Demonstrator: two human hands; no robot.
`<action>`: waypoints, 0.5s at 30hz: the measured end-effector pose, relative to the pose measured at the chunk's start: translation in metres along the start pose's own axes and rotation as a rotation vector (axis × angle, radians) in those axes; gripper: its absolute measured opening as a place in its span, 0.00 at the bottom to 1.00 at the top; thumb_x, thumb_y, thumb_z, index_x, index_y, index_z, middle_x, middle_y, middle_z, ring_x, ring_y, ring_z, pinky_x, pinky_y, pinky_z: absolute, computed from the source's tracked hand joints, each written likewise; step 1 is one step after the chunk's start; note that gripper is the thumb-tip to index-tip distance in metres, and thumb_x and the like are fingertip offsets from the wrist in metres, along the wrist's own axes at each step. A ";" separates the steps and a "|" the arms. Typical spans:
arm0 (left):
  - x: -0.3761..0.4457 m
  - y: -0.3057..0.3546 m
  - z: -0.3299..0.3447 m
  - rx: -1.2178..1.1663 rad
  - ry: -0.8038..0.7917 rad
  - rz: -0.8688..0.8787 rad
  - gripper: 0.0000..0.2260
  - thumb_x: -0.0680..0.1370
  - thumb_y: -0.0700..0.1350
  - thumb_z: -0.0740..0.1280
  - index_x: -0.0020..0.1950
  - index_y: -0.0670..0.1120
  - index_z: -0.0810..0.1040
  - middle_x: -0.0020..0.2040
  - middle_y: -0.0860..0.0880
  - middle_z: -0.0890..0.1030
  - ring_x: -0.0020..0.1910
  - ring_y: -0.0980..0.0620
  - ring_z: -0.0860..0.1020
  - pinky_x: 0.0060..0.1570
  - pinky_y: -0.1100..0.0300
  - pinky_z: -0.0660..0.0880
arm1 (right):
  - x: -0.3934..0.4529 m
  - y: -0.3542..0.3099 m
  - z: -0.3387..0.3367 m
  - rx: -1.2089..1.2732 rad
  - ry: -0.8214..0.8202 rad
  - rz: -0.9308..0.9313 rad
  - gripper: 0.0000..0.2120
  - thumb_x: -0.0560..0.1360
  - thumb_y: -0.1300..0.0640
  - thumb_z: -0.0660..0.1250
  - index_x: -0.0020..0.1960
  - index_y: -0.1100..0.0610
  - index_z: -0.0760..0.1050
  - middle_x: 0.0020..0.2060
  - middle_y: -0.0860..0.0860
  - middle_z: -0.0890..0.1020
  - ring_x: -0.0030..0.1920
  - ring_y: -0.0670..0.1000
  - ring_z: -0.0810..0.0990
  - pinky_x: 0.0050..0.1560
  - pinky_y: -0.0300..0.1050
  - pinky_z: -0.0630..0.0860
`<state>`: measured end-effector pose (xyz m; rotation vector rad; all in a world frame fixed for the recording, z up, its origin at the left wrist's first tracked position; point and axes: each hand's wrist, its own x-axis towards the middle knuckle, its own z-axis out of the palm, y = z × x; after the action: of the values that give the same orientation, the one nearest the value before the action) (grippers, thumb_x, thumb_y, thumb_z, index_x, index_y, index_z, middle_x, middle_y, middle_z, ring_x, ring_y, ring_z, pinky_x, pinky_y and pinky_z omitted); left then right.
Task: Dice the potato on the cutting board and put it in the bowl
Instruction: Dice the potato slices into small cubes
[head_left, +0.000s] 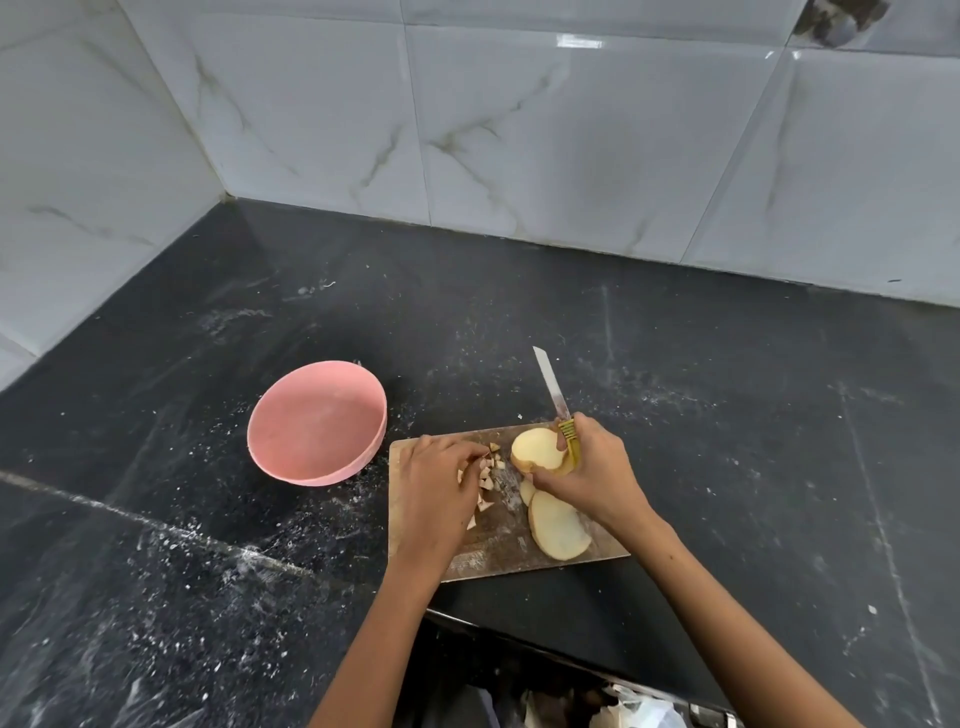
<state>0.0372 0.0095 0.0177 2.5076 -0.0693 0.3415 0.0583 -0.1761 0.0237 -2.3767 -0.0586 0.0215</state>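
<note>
A wooden cutting board (498, 551) lies on the black counter. My right hand (592, 473) grips a knife by its yellow handle (567, 430), blade (549, 382) pointing away, and also holds a potato chunk (535, 448) with its cut face up. A large potato slice (558, 527) lies flat near the board's front, with a smaller slice (525, 491) beside it. My left hand (436, 493) rests on the board's left part, fingers curled over a heap of small potato dice (488, 475). The pink bowl (317, 423) stands left of the board, with nothing visible inside.
The black stone counter (208, 545) is speckled with white residue. White marbled wall tiles (519, 130) close it at the back and left. The counter's front edge (519, 644) runs below the board, with bags beneath it.
</note>
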 end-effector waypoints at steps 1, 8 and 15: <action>-0.001 0.001 -0.001 -0.002 0.003 -0.011 0.06 0.75 0.43 0.72 0.50 0.52 0.85 0.49 0.56 0.83 0.51 0.54 0.77 0.54 0.62 0.62 | 0.002 -0.001 -0.001 -0.015 -0.026 0.003 0.21 0.62 0.50 0.78 0.43 0.56 0.69 0.42 0.49 0.75 0.45 0.50 0.74 0.42 0.45 0.72; -0.009 0.010 -0.002 -0.012 -0.105 0.013 0.18 0.73 0.52 0.73 0.63 0.53 0.79 0.59 0.56 0.80 0.62 0.55 0.71 0.63 0.58 0.61 | 0.012 -0.007 -0.009 -0.236 -0.173 -0.077 0.22 0.62 0.43 0.76 0.44 0.51 0.66 0.44 0.45 0.74 0.50 0.49 0.70 0.53 0.46 0.63; -0.014 0.007 0.001 0.109 -0.175 0.252 0.17 0.63 0.48 0.80 0.51 0.53 0.85 0.51 0.56 0.82 0.53 0.52 0.75 0.54 0.61 0.60 | -0.005 -0.003 -0.005 -0.213 -0.238 -0.275 0.27 0.62 0.41 0.75 0.54 0.53 0.72 0.53 0.44 0.75 0.60 0.48 0.69 0.64 0.45 0.62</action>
<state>0.0230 0.0023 0.0171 2.6367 -0.4506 0.2306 0.0538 -0.1775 0.0288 -2.5460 -0.5241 0.1748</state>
